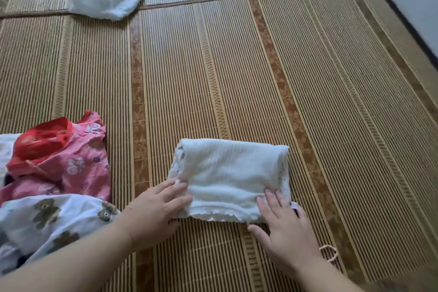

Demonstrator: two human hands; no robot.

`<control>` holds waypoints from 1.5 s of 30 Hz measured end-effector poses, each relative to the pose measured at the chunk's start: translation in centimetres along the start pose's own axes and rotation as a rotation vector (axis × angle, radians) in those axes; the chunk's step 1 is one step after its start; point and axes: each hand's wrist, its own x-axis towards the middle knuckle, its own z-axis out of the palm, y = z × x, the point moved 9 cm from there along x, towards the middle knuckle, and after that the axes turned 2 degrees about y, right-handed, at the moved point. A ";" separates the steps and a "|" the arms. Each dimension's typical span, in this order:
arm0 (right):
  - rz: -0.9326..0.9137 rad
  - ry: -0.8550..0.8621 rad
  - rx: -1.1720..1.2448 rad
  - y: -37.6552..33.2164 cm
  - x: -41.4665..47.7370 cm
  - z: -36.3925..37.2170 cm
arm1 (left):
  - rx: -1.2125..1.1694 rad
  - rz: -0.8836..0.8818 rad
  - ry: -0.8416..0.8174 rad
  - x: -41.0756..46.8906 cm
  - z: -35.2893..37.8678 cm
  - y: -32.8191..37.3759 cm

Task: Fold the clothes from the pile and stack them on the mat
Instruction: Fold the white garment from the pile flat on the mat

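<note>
— Two hands on one cloth: why?
— Both lie flat with straight fingers, gripping nothing. The left hand (156,208) presses the left edge of the folded white cloth (230,173) and the right hand (284,227) its near right corner, probably to flatten the fold.
— Where is it?
— On the mat (237,78), near the pile (59,173) at the left.

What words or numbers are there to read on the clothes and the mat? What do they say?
None can be read.
Red garment: a pale print, too blurred to read.
Folded white cloth: a small tag at its right corner, too small to read.
Bear-print cloth and mat: patterns only, no letters.
</note>
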 end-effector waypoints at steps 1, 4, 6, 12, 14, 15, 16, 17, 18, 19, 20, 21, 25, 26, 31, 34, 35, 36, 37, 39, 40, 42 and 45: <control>0.006 -0.015 -0.018 -0.3 0.7 -0.7 | 0.007 -0.027 -0.008 -0.1 0.3 0.3; 0.021 -0.097 0.020 0.1 4.1 -2.4 | 0.031 -0.094 -0.056 -0.2 1.1 2.1; 0.046 -0.086 -0.033 1.1 7.0 -4.6 | 0.012 -0.111 -0.044 0.1 1.4 3.9; 0.145 -0.120 -0.090 3.8 11.4 -7.6 | -0.097 -0.006 -0.067 2.7 0.5 12.4; 0.128 -0.065 -0.054 3.4 10.9 -7.9 | -0.141 0.047 -0.058 3.5 -0.2 14.5; 0.100 0.005 -0.026 3.0 10.3 -8.0 | -0.150 0.091 -0.014 3.7 -0.7 14.8; 0.045 0.106 0.004 2.4 9.3 -8.1 | -0.140 0.147 0.049 3.7 -1.4 14.7; -0.042 0.219 0.027 1.5 7.9 -8.1 | -0.108 0.177 0.112 3.7 -2.0 14.1; -0.148 0.314 0.044 0.6 6.3 -8.0 | -0.067 0.162 0.141 3.6 -2.3 12.5; -0.256 0.374 0.058 -0.3 4.6 -7.4 | -0.014 0.131 0.154 3.5 -2.6 10.8; -0.352 0.375 0.054 -1.2 3.1 -6.1 | 0.055 0.102 0.112 3.5 -2.5 8.9; -0.432 0.326 0.016 -2.1 2.0 -4.3 | 0.124 0.094 0.067 3.5 -2.0 7.3; -0.453 0.140 -0.126 -2.8 0.7 1.1 | 0.174 0.178 -0.113 3.8 -0.7 3.7; -0.428 0.140 -0.120 -2.7 0.9 1.4 | 0.170 0.177 -0.096 4.1 -1.0 3.4; -0.375 0.209 0.060 -3.0 1.2 -0.6 | 0.203 0.272 -0.008 5.2 -3.4 5.0; -0.276 0.194 0.249 -2.7 1.4 -2.2 | 0.175 0.286 0.061 5.3 -4.9 6.1; -0.209 0.131 0.361 -2.1 1.4 -2.3 | 0.175 0.292 0.057 5.3 -4.6 6.2; -0.142 0.037 0.487 -1.6 1.2 -2.2 | 0.119 0.271 -0.009 5.1 -4.1 6.2; -0.095 -0.038 0.594 -1.3 0.8 -2.4 | 0.003 0.235 -0.060 4.8 -3.9 6.1; -0.041 -0.115 0.738 -0.8 0.2 -3.6 | -0.377 0.070 -0.142 4.0 -4.0 5.0; -0.027 -0.140 0.792 -0.6 0.1 -4.3 | -0.570 -0.009 -0.134 3.5 -4.3 4.4; 0.003 -0.171 0.875 -0.3 0.8 -6.1 | -0.851 -0.123 -0.043 3.2 -5.7 3.4; 0.053 -0.111 0.969 0.0 3.5 -8.9 | -1.037 -0.278 0.126 4.4 -7.7 1.7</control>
